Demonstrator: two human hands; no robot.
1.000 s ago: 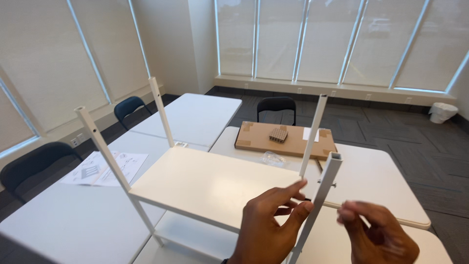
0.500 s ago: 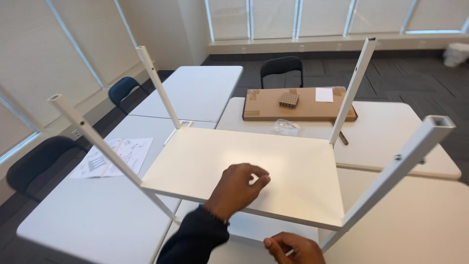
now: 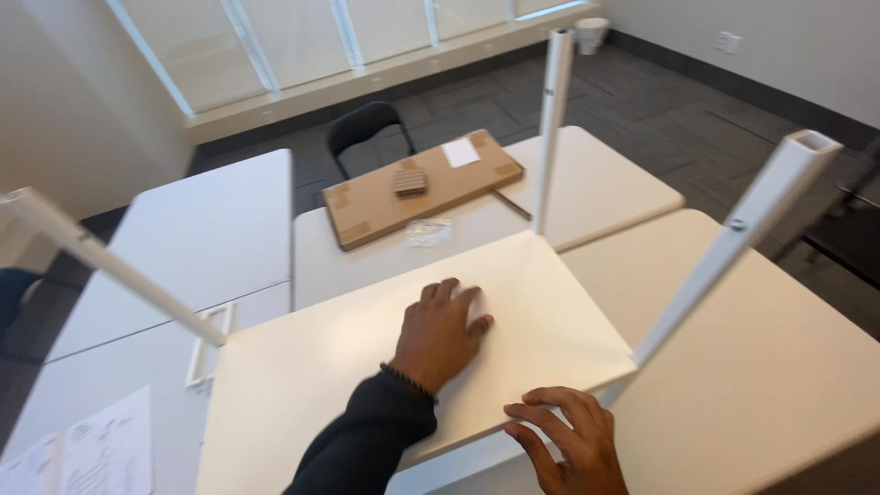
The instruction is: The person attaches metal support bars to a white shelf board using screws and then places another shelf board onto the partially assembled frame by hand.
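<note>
my left hand lies flat, fingers spread, on the white shelf panel of the upturned unit on the table. my right hand, open, grips its near edge. pushing unevenly could skew the legs, i think.

White rectangular shelf panel lying flat, horizontal, fixed between white square-tube posts at its corners, posts sticking up tilted, frame resting on white table, second shelf edge just below
</note>
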